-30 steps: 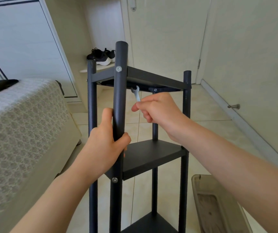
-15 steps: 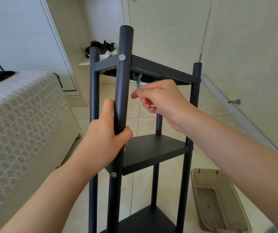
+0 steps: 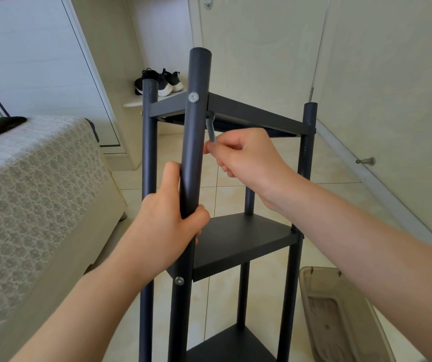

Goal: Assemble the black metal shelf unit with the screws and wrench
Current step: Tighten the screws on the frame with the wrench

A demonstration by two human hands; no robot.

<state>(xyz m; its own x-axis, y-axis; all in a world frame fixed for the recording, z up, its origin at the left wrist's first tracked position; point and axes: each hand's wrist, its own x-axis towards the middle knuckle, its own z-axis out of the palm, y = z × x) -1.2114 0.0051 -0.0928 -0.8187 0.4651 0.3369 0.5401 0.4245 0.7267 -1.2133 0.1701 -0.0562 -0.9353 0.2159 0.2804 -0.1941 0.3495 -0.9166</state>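
Note:
The black metal shelf unit (image 3: 238,241) stands upright on the tiled floor, with three shelves between round posts. My left hand (image 3: 165,226) grips the nearest post (image 3: 196,142) at mid height. My right hand (image 3: 246,158) pinches a small silver wrench (image 3: 211,129), whose head sits up under the top shelf frame (image 3: 256,113), just right of the near post. A silver screw head (image 3: 193,97) shows on the near post at top-shelf level, and another screw (image 3: 179,280) lower down at the middle shelf.
A bed with a patterned cover (image 3: 31,194) stands close on the left. A beige plastic bin (image 3: 340,314) lies on the floor at the lower right. Black and white shoes (image 3: 160,81) sit on a low ledge behind. A door stop (image 3: 365,161) juts from the right wall.
My right hand has carried the wrench leftward and up, from the middle of the top shelf's underside to the corner beside the near post. My left hand keeps its grip on the post.

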